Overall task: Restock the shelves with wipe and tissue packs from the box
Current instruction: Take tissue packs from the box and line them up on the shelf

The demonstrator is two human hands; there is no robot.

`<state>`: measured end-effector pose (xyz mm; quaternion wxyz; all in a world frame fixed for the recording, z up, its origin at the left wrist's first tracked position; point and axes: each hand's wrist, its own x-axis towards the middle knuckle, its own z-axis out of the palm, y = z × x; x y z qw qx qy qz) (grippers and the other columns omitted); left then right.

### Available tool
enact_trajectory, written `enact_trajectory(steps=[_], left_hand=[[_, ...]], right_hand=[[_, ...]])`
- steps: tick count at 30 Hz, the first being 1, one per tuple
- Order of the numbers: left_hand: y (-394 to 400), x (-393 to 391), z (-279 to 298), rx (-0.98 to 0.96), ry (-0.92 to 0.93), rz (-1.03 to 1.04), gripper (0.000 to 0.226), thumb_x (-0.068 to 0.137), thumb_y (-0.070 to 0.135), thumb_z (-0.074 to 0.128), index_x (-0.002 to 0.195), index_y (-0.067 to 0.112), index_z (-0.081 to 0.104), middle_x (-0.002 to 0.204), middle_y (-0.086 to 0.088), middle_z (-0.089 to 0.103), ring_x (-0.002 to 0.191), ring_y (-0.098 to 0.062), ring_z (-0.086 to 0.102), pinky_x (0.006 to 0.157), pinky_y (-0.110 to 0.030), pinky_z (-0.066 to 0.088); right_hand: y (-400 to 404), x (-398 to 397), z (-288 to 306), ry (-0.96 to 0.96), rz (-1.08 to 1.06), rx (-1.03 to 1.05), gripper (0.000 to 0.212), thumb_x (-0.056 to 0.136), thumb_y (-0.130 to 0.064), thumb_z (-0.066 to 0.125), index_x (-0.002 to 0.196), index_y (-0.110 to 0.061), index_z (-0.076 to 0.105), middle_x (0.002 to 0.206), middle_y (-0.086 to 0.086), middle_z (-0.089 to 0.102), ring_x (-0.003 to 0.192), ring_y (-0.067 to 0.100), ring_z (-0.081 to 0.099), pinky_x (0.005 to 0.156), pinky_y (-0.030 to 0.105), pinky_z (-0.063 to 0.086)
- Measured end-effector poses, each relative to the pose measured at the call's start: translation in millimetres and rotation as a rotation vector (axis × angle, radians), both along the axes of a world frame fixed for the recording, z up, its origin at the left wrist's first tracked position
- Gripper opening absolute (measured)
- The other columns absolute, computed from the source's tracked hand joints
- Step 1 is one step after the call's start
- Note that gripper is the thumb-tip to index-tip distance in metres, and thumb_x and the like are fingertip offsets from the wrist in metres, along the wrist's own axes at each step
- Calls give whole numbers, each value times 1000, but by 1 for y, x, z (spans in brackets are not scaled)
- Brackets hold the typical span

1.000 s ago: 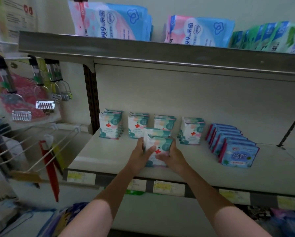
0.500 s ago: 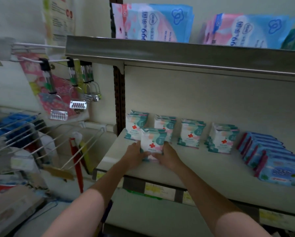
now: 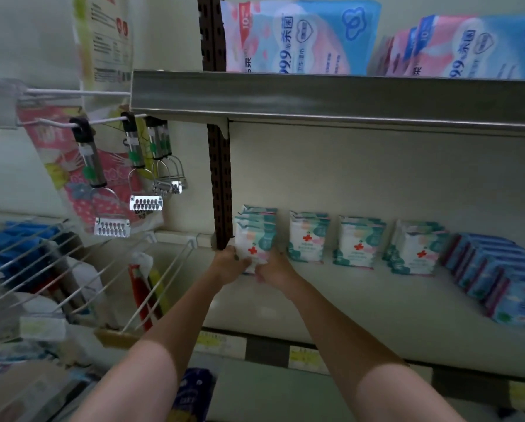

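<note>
Packs of red-cross wipes (image 3: 253,239) are now sitting at the far-left stack on the shelf (image 3: 361,296), carried over from the third row a second ago, so I'm judging this placement nearly done. My left hand (image 3: 229,263) and right hand (image 3: 274,264) are both gripping the front pack, thumbs at its lower edge. I'm counting four red-cross stacks: one between my hands, three to the right of my right hand, then one blue row (image 3: 498,275) further right.

wipe pack (image 3: 253,245) carried left, apparently against the leftmost stack (image 3: 256,219)
</note>
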<state>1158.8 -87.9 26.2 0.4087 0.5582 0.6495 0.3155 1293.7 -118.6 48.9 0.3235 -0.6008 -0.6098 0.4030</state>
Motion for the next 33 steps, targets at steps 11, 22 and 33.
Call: enact_trajectory(steps=[11,22,33], left_hand=[[-72,131,47,260,14,115,28,85,11,57,109,-4,51,108,-21,58,101,-35,57,86,-42,48],[-215,438,34,263,-1,-528,7,86,14,53,91,11,57,100,-16,67,98,-29,61,82,-32,46],[-387,612,-92,-53,353,-1236,6,87,17,52,82,14,54,62,-2,56,46,-10,48,34,-13,35]], right_hand=[[-59,109,20,192,-133,-95,50,92,-3,51,138,-10,34,131,20,46,90,26,60,64,29,51],[-244,390,27,-42,-541,-94,31,85,-2,49,57,-13,55,42,-2,54,40,12,50,42,17,40],[-459,544,-116,165,-851,-458,31,91,5,39,67,-10,48,62,7,55,42,9,52,36,17,41]])
